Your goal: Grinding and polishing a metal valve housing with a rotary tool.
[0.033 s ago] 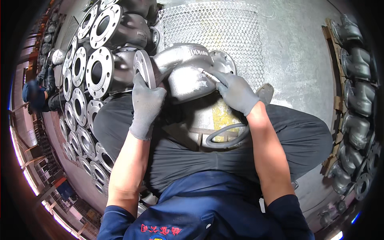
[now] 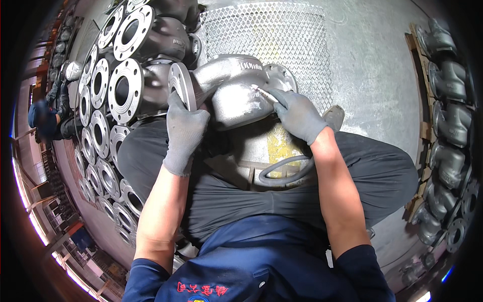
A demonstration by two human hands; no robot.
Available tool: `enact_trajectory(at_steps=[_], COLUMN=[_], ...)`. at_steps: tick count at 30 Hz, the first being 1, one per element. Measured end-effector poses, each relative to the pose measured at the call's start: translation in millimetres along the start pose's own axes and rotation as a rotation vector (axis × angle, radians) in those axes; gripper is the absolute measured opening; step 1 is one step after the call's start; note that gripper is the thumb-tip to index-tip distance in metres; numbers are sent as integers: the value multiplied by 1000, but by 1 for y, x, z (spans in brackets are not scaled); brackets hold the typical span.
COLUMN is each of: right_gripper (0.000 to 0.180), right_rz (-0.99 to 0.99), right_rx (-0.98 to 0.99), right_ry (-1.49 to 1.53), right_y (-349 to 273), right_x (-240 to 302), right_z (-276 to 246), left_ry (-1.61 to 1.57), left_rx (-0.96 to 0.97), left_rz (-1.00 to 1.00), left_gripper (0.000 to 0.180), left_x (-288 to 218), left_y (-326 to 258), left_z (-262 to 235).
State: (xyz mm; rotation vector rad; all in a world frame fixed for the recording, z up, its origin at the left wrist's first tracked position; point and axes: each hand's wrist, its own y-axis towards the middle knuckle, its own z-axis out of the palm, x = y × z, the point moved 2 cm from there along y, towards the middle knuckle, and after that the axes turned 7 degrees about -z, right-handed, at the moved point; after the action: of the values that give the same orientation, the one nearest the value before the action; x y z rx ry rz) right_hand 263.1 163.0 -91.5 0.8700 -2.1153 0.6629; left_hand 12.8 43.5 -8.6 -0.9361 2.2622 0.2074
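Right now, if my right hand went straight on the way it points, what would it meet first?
Most likely the silver flanged casting: your right hand points up and left toward it, leading with a slim tool. Whether the tip already touches is hard to tell.

Raised white-looking characters (image 2: pixel 251 66) are borne by the grey valve body (image 2: pixel 235 98), and smaller marks (image 2: pixel 178 42) by another valve at the left. On the dark blue shirt (image 2: pixel 241 251), red characters (image 2: pixel 202 289) are embroidered near a cut-off emblem (image 2: pixel 198 299).
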Motion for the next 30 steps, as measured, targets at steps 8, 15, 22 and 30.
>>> enact_trajectory(at_steps=[8,15,22,30], right_gripper=[49,44,38,43], right_rz=[-21,-65,-223,-150], right_rx=[62,50,-3,153], right_ry=[-21,-77,-221,-171], right_y=[2,0,15,12], right_x=[12,28,35,39], right_z=[-2,-11,-14,-22], left_ry=[6,96,39,-55], left_rx=[-29,-52,-59,-2], left_rz=[63,75,80,-26], left_gripper=[44,49,54,53], left_x=[4,10,10,-3], left_y=[5,6,6,3], left_z=[4,9,13,10])
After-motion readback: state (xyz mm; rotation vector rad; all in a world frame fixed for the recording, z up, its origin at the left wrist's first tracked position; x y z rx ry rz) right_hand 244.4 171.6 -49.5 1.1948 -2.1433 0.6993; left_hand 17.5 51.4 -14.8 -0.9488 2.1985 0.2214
